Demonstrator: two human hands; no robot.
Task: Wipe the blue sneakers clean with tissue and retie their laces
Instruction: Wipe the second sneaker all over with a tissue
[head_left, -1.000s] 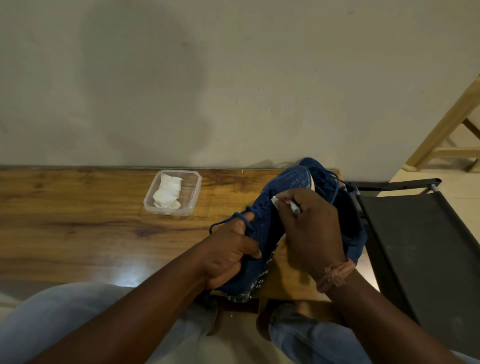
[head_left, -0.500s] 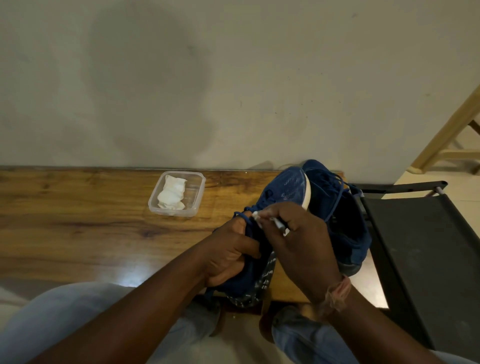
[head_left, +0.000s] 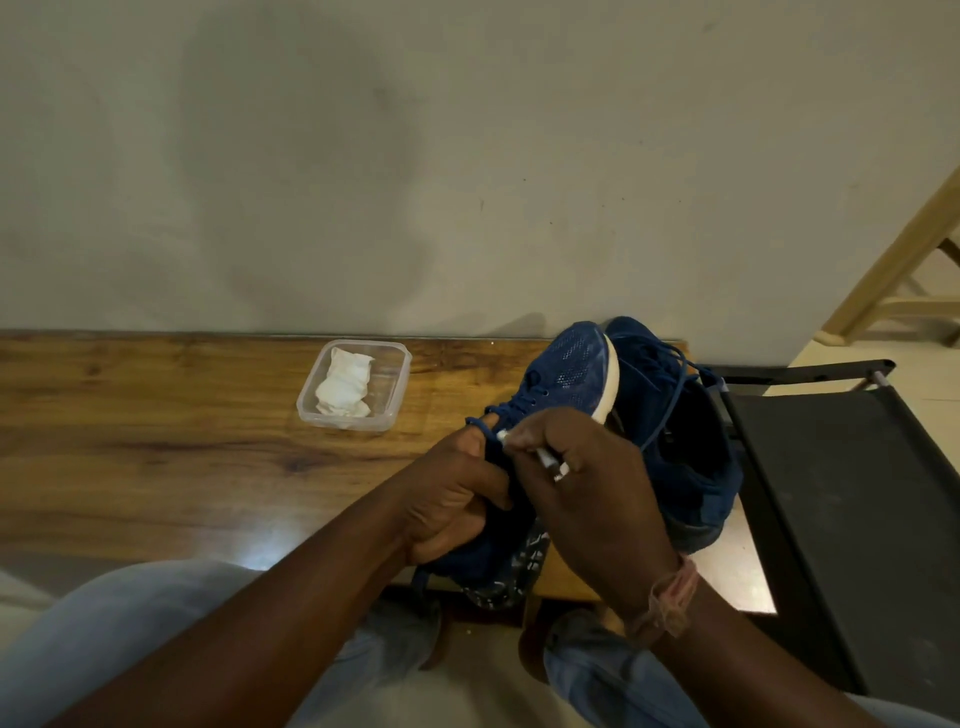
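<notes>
A blue mesh sneaker (head_left: 569, 371) with a white sole rim is tilted up at the table's right end. My left hand (head_left: 452, 493) grips its heel end and a loop of blue lace. My right hand (head_left: 582, 467) pinches a small white tissue piece (head_left: 550, 461) against the sneaker's lace area. The second blue sneaker (head_left: 685, 441) lies just behind to the right, its laces loose. More white tissue (head_left: 345, 384) sits in a clear plastic tub (head_left: 397, 392).
The wooden table (head_left: 156, 441) runs left along a grey wall. A black folding chair (head_left: 841, 493) stands close on the right. A pale wooden frame (head_left: 893, 275) leans at far right. My knees are below the table edge.
My right hand has slid with the tissue from the sneaker's toe area down toward the laces, close to my left hand. The sneaker has tilted slightly more upright.
</notes>
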